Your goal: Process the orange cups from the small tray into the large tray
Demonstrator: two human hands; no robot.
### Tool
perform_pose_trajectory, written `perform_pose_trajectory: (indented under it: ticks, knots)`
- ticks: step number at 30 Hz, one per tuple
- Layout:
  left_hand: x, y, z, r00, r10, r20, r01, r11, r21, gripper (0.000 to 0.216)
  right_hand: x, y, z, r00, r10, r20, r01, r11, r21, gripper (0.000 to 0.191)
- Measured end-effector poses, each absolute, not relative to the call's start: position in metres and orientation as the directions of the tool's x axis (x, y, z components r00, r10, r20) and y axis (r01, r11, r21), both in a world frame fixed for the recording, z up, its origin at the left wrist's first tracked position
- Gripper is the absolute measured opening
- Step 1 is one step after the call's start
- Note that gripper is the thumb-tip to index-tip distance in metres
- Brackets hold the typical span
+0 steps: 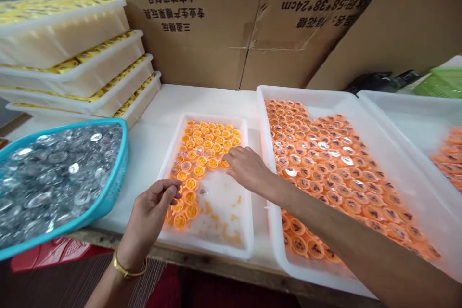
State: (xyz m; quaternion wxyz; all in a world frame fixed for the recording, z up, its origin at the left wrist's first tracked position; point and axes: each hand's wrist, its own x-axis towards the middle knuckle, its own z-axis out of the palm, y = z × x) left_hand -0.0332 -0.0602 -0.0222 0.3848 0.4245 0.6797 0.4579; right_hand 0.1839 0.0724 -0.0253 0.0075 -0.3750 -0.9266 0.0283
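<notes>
A small white tray [250, 216] holds rows of round orange cups [198, 171] with yellow bits inside. My right hand [247, 168] reaches over its right side, fingers bent down and closed at an orange cup near the end of a row. Over the tray's left edge is my left hand [153, 211], with a gold bangle, thumb and fingers pinched together. Whatever lies between those fingertips is too small to make out. Some cups near the left hand look covered with clear, shiny lids. Loose yellow crumbs lie on the tray's bare front part.
A blue basket [124, 154] of clear round lids stands at left. Behind it rise stacked white trays [119, 53] with yellow pieces. On the right, a large white tray [269, 231] holds lidded orange cups; another tray [390, 106] adjoins it. Cardboard boxes [216, 57] line the back.
</notes>
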Motion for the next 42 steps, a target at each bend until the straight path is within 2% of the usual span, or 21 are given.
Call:
perform_pose_trajectory:
  ticks: [3, 9, 11, 13, 16, 19, 23, 27, 31, 37, 42]
  knots:
    - [-0.045, -0.073, -0.024, -0.372, 0.918, -0.135, 0.188, 0.217, 0.958, 0.027, 0.173, 0.076, -0.031, -0.717, 0.697, -0.007, 0.696, 0.716, 0.061, 0.016]
    - [-0.047, -0.083, -0.023, -0.376, 0.918, -0.128, 0.193, 0.213, 0.958, 0.026, 0.166, 0.069, -0.034, -0.733, 0.680, -0.033, 0.668, 0.728, 0.155, 0.018]
    - [-0.048, -0.082, -0.023, -0.358, 0.927, -0.107, 0.238, 0.202, 0.950, 0.025, 0.168, 0.059, -0.034, -0.729, 0.682, -0.050, 0.668, 0.726, 0.161, 0.012]
    - [-0.052, -0.081, -0.023, -0.347, 0.937, -0.033, 0.382, 0.173, 0.908, 0.023, 0.171, 0.046, -0.034, -0.717, 0.692, -0.083, 0.678, 0.721, 0.143, 0.007]
    - [-0.063, -0.081, -0.022, -0.275, 0.955, 0.111, 0.699, 0.120, 0.705, 0.018, 0.176, 0.025, -0.031, -0.681, 0.721, -0.130, 0.716, 0.692, 0.093, 0.011]
    - [-0.069, -0.084, -0.019, -0.086, 0.988, 0.128, 0.907, 0.025, 0.420, 0.016, 0.178, 0.013, -0.029, -0.639, 0.753, -0.155, 0.755, 0.653, 0.057, 0.016]
    - [-0.064, -0.085, -0.020, 0.111, 0.993, 0.032, 0.986, -0.114, 0.121, 0.017, 0.179, 0.011, -0.027, -0.620, 0.763, -0.183, 0.772, 0.635, 0.034, 0.015]
    - [-0.056, -0.080, -0.025, 0.180, 0.983, -0.026, 0.983, -0.180, -0.026, 0.015, 0.178, 0.007, -0.027, -0.630, 0.757, -0.174, 0.762, 0.646, 0.052, 0.008]
    - [-0.058, -0.075, -0.028, 0.188, 0.981, -0.045, 0.980, -0.191, -0.061, 0.011, 0.179, 0.001, -0.028, -0.650, 0.745, -0.151, 0.750, 0.661, 0.028, 0.008]
    - [-0.071, -0.078, -0.017, 0.164, 0.986, -0.022, 0.986, -0.165, -0.024, 0.013, 0.183, -0.003, -0.034, -0.698, 0.713, -0.065, 0.716, 0.697, -0.044, 0.025]
    - [-0.073, -0.087, -0.009, 0.125, 0.992, 0.009, 0.988, -0.123, -0.096, 0.013, 0.184, -0.003, -0.038, -0.717, 0.697, -0.024, 0.697, 0.714, -0.073, 0.024]
